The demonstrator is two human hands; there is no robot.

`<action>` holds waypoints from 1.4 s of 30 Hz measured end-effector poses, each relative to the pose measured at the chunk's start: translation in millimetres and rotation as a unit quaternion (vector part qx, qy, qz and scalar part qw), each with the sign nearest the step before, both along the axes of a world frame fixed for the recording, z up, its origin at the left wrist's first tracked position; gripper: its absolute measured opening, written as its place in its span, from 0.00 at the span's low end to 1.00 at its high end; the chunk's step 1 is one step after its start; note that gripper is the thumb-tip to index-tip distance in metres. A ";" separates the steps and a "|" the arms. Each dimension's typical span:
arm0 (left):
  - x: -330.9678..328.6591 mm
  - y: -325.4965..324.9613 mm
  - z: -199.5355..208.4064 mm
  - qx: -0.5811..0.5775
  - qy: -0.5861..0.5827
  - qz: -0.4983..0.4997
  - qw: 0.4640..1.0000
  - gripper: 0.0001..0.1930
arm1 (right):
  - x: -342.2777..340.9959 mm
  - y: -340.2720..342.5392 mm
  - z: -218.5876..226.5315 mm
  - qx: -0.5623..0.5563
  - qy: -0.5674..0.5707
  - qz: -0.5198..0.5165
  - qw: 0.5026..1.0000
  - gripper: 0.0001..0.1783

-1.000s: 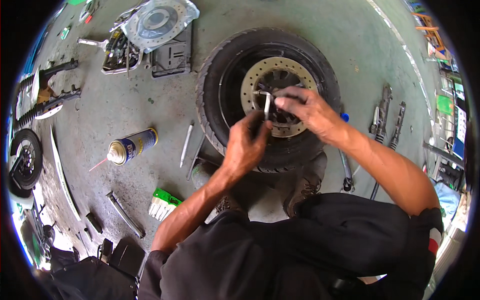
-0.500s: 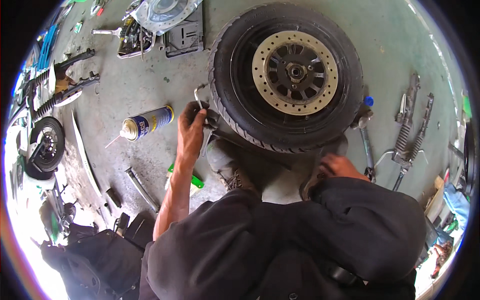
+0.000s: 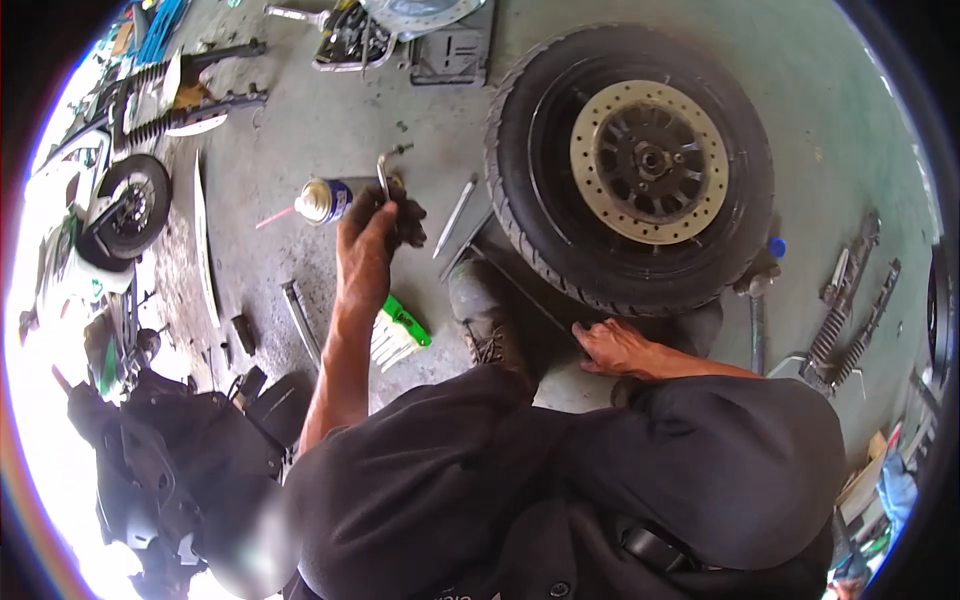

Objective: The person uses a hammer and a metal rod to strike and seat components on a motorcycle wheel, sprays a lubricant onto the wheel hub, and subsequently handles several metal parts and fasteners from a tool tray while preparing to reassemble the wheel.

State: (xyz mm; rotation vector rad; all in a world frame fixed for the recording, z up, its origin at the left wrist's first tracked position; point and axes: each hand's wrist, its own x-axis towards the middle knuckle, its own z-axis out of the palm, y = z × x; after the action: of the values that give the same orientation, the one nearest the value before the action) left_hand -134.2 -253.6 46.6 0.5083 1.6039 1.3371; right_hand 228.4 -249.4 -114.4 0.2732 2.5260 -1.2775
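Note:
My left hand (image 3: 370,245) is closed around an L-shaped hex key (image 3: 383,178), its bent end pointing up and away, with a small dark piece at the tip. Dark grime covers the fingers. The hand partly hides a blue-and-white spray can (image 3: 325,201) with a red straw. Between my boots, my right hand (image 3: 618,348) closes on the near end of a long thin T-handle wrench (image 3: 530,297), whose crossbar lies by my left boot. Just beyond lies a motorcycle wheel (image 3: 522,200) on its side, a drilled brake disc (image 3: 590,165) facing up.
A silver bar (image 3: 456,216) lies left of the tyre. A green-handled brush (image 3: 405,322) and a metal tube (image 3: 302,322) are near my left forearm. A hammer (image 3: 757,310) and fork legs (image 3: 838,300) lie to the right. A parts tray (image 3: 352,65) stands farther off.
My left hand has moved from the tyre's edge toward the spray can with the hex key. The right hand has come from beside my right boot to the T-handle wrench. The view has shifted.

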 end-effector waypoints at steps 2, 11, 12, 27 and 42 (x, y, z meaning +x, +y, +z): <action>-6.8 0.5 11.5 -0.006 0.020 0.021 1.000 0.11 | -20.1 9.7 22.6 -0.070 -0.037 -0.032 0.996 0.33; -5.4 23.2 23.4 0.057 -0.040 0.014 0.997 0.15 | -80.2 61.3 82.2 -0.534 -0.136 -0.247 0.797 0.10; -10.8 24.1 23.7 0.068 -0.048 0.010 0.997 0.14 | -78.5 66.1 88.1 -0.510 -0.121 -0.240 0.817 0.09; -45.4 -36.0 -156.5 -0.299 0.498 -0.190 0.791 0.15 | -71.3 147.9 162.3 -0.136 0.185 -0.488 0.842 0.10; 58.5 64.8 -71.1 -0.041 0.121 -0.142 0.982 0.18 | -25.2 154.1 159.5 -0.154 0.130 -0.532 0.823 0.18</action>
State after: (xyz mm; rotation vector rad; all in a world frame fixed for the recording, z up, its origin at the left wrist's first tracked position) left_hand -75.7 -188.8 -24.5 0.8421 1.6989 1.0204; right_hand 203.2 -95.3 45.1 1.6986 2.2766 -2.1651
